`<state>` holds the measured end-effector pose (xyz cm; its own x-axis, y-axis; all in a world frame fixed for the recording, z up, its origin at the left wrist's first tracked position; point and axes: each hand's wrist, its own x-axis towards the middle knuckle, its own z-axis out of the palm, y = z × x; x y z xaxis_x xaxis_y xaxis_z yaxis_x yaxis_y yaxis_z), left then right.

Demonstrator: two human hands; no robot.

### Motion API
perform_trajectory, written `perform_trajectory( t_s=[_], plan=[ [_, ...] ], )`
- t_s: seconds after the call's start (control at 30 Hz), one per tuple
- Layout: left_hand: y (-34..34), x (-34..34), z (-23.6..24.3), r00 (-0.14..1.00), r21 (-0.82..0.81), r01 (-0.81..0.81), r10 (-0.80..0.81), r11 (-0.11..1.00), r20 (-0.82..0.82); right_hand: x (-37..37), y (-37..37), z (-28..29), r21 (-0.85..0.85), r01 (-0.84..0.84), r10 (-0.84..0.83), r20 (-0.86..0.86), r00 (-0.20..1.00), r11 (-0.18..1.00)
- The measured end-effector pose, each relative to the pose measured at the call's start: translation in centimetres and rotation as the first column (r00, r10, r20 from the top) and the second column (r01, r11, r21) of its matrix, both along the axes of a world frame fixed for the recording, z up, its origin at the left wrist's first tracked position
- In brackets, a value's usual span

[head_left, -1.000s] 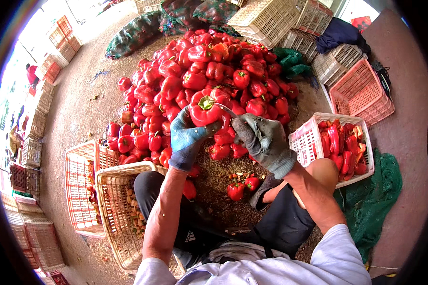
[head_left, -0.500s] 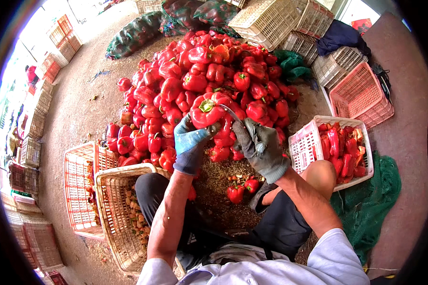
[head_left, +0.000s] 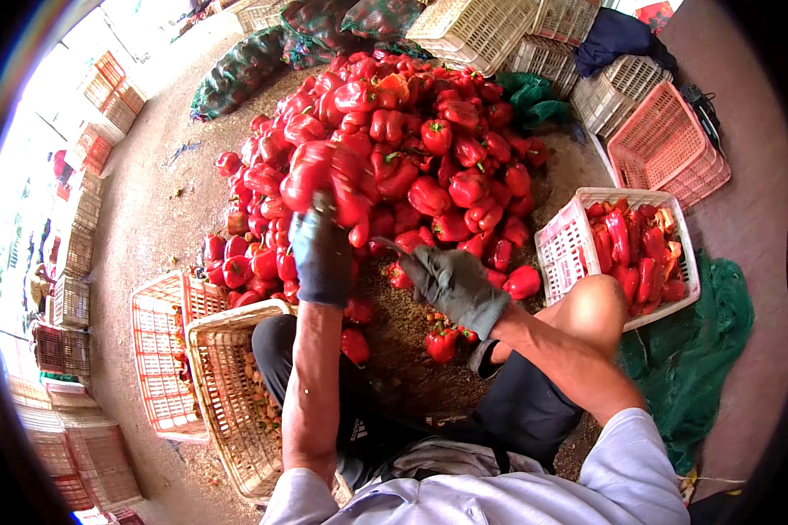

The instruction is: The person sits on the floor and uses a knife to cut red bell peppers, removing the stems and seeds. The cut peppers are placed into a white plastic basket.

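Note:
In my gloved left hand (head_left: 321, 254) is a red bell pepper (head_left: 311, 175), smeared by motion, at the near side of a big heap of red bell peppers (head_left: 433, 194). The glove is blue and grey, and its fingers are mostly hidden behind the pepper. My right hand (head_left: 458, 287), in a dark grey glove, is closed around a small knife with a thin curved blade (head_left: 389, 246). That blade points left, apart from the held pepper. Below the right hand, a loose red pepper (head_left: 441, 346) lies on the littered floor.
At my left stand a beige crate (head_left: 203, 372) of pepper scraps and a red-and-white crate (head_left: 151, 367). A white crate (head_left: 575, 249) of opened peppers is at my right, beside green netting (head_left: 709, 350). An orange-pink crate (head_left: 674, 144) and filled mesh sacks (head_left: 241, 74) lie beyond.
My left hand has swung left and turned over with the pepper, away from the knife. My right hand has dropped slightly down and left, and its blade no longer touches the pepper.

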<state>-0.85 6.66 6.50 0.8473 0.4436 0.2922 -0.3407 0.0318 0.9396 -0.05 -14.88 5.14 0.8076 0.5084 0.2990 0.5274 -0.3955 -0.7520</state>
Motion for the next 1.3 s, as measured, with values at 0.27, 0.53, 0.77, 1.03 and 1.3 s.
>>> perform_trajectory(
  t_s=[0.27, 0.53, 0.77, 1.03, 1.3],
  plan=[
    [-0.1, -1.4, 0.2, 0.920, 0.025, 0.386, -0.383, 0.922, -0.077, 2.7, -1.0, 6.0, 0.382, 0.180, 0.031, -0.484, 0.874, 0.907],
    [-3.6, -0.7, -1.1, 0.921, -0.174, 0.281, -0.316, 0.944, -0.230, 3.2, -1.3, 6.1, 0.516, -0.068, 0.349, -0.470, 0.810, 0.854],
    [-3.1, -1.1, -0.1, 0.892, -0.116, 0.378, -0.395, 0.918, -0.220, 3.5, -0.7, 3.2, 0.186, -0.133, 0.144, -0.050, 0.988, 0.973],
    [-2.3, -1.5, -1.2, 0.783, -0.134, 0.505, -0.518, 0.852, -0.345, 3.8, -2.1, 3.2, 0.203, -0.194, 0.218, -0.102, 0.971, 0.960],
    [-1.5, -2.1, -0.5, 0.786, -0.426, 0.527, -0.613, 0.735, -0.086, 3.3, -4.0, 6.0, 0.567, -0.002, 0.454, -0.658, 0.601, 0.824]
  ],
)
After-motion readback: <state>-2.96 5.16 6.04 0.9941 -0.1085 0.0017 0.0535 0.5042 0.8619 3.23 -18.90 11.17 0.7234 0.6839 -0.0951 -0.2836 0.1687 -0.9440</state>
